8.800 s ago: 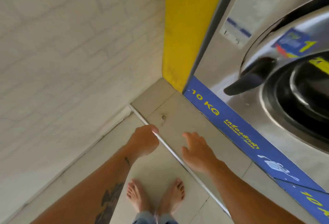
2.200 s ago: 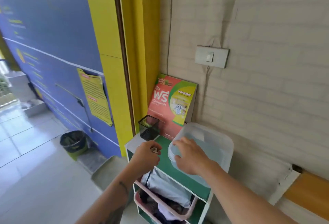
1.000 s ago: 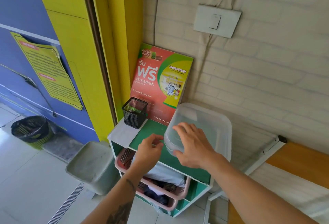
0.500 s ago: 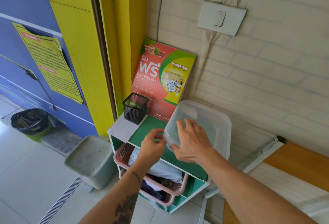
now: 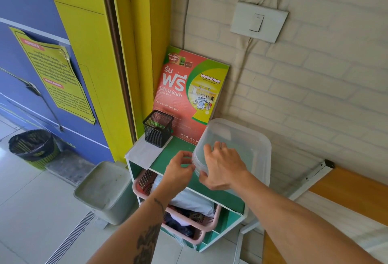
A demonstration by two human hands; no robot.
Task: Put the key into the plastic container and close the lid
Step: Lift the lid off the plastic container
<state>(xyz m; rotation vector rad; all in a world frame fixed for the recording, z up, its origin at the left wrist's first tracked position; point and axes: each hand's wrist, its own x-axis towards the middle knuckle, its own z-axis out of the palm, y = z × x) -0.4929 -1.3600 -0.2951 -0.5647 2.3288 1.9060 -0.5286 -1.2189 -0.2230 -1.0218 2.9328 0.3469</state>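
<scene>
While the plastic container (image 5: 265, 171) sits on the green shelf top (image 5: 168, 158), our right hand (image 5: 222, 167) grips its near-left corner, fingers over the lid (image 5: 241, 139), thumb on the wall. Left hand (image 5: 178, 171) is just beside that corner, fingers curled. We can't tell what it holds, and the key is hidden. A mesh pen cup (image 5: 157, 128) and a poster (image 5: 189, 91) stand behind, against a white brick wall (image 5: 315, 95).

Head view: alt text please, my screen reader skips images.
A right hand grips the near corner of a lidded clear container on a green shelf; the left hand curls at its rim. A mesh cup stands behind.
</scene>
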